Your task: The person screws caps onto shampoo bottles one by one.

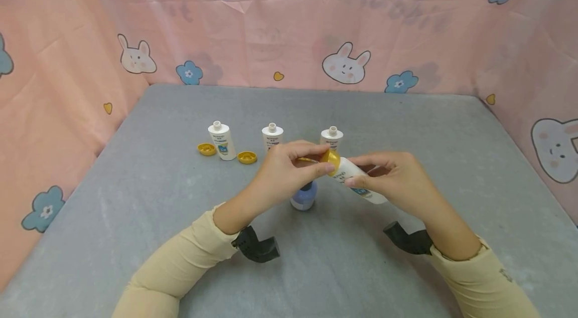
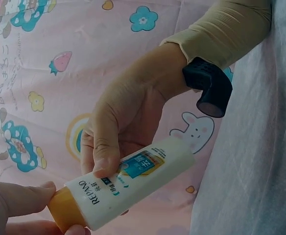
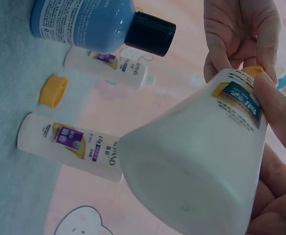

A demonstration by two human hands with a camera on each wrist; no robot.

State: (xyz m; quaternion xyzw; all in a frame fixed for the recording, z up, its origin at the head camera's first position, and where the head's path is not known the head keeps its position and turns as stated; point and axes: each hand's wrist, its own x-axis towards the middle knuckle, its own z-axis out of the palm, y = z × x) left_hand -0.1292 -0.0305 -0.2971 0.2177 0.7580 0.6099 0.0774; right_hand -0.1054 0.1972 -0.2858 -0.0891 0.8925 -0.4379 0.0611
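Note:
My right hand (image 1: 393,175) grips a white shampoo bottle (image 2: 133,181) by its sides, tilted with its base toward the lower right in the head view. At its upper end is a yellow cap (image 1: 331,160), which the thumb and fingers of my left hand (image 1: 289,162) pinch. The cap sits against the bottle's shoulder, and its opening is hidden. Just below my left hand stands a blue bottle (image 1: 303,197) with a black cap (image 3: 150,34). In the right wrist view the held bottle's broad base faces the camera.
Three uncapped white bottles stand in a row behind the hands: a left one (image 1: 222,142), a middle one (image 1: 273,136) and a right one (image 1: 331,137). Yellow caps (image 1: 206,149) lie on the grey tabletop (image 1: 158,182) beside them. A pink patterned curtain (image 1: 280,22) surrounds the table.

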